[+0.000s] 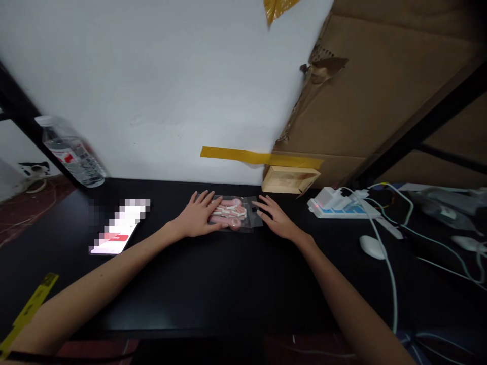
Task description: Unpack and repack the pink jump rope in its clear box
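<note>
A clear plastic packet (249,218) lies flat on the black table, with pink and white items (233,210) inside whose kind I cannot make out. My left hand (198,215) rests with spread fingers over the packet's left end, the fingertips and thumb on it. At the right end, my right hand (277,218) lies with fingers stretched out, its fingertips at the packet's clear edge. Neither hand is closed around anything.
On the left are a lit phone (122,228) and a water bottle (74,154). A shallow yellowish box (289,180) leans at the back by the cardboard. To the right sit a power strip (342,209) with plugs, a white mouse (372,247) and trailing cables (388,268).
</note>
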Available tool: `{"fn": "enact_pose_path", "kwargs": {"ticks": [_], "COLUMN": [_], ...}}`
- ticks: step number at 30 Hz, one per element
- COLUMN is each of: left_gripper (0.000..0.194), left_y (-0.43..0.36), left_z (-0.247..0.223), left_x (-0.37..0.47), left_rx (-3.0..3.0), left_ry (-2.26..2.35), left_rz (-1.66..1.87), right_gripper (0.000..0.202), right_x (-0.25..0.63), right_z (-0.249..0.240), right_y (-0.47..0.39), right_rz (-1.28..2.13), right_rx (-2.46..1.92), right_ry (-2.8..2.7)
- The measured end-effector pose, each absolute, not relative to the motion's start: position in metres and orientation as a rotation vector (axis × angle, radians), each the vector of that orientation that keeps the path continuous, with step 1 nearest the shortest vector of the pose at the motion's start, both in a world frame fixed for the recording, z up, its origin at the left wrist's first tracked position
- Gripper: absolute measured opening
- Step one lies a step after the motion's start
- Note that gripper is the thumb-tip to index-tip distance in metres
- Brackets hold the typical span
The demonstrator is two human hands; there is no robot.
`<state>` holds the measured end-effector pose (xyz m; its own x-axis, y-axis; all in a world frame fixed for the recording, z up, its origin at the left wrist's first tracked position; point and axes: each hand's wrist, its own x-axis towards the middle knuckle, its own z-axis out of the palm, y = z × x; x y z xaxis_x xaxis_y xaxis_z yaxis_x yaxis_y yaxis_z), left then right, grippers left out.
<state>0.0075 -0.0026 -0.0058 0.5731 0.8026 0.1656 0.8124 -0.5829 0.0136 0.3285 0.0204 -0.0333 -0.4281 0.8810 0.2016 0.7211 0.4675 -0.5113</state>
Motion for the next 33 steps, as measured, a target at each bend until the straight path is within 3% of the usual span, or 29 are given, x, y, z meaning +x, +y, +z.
{"fn": "enact_pose_path", "kwargs": {"ticks": [7,15,21,33], "left_gripper": [0.086,0.085,0.097,0.087], "left_y": [0.002,0.002,0.001,0.001], "left_z": [-0.008,-0.009,-0.009,-0.003], "left_x": [0.003,0.003,0.003,0.004], "left_rx": [-2.7,-2.715,-2.72,-2.718], "left_ry": [-1.443,-1.399,-1.385,-1.387], "left_rz": [-0.27,-0.297,-0.292,-0.372], "right_gripper": [0.052,0.052,0.052,0.063], "right_x": [0.326,0.307,0.299,0.312], "right_z": [-0.021,-0.026,-0.037,-0.032], "right_y": [0.014,0.001,0.001,0.007], "right_rz": [0.427,0.358,0.349,0.26], "right_rx": [-1.238,-1.291,-1.214,-1.423], "right_ry": [-2.104,-2.299,-2.427,-2.305]}}
